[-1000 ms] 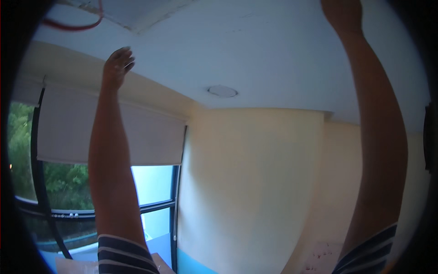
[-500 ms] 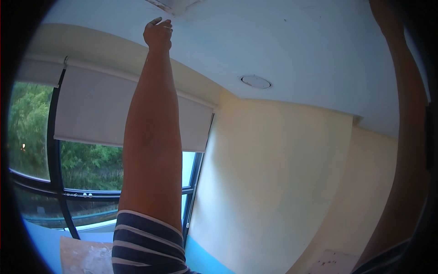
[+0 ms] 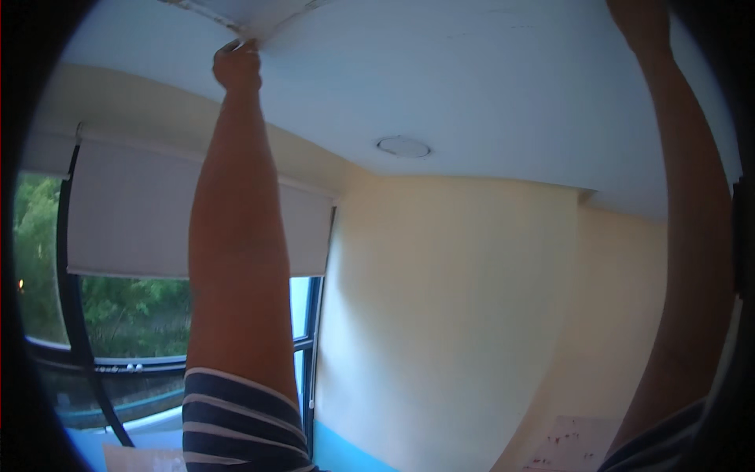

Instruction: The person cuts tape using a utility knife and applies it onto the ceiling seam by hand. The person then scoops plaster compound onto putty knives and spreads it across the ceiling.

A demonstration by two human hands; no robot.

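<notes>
The right hand (image 3: 641, 27) is cut off by the upper edge, its fingers out of sight. Whether the left hand (image 3: 237, 69) touches the ceiling recess (image 3: 245, 12) just above it is too blurred to tell; the recess runs out of view. Below that hand, the forearm (image 3: 240, 236) hides part of the blind (image 3: 130, 208) and window (image 3: 134, 318). Far below the right hand, marks on the paper (image 3: 572, 448) are too small to make out.

Indoor room of unclear use, roller blind (image 3: 130, 208) over dark-framed window (image 3: 134, 318), cream wall (image 3: 448, 299), pale ceiling (image 3: 511, 94)
</notes>
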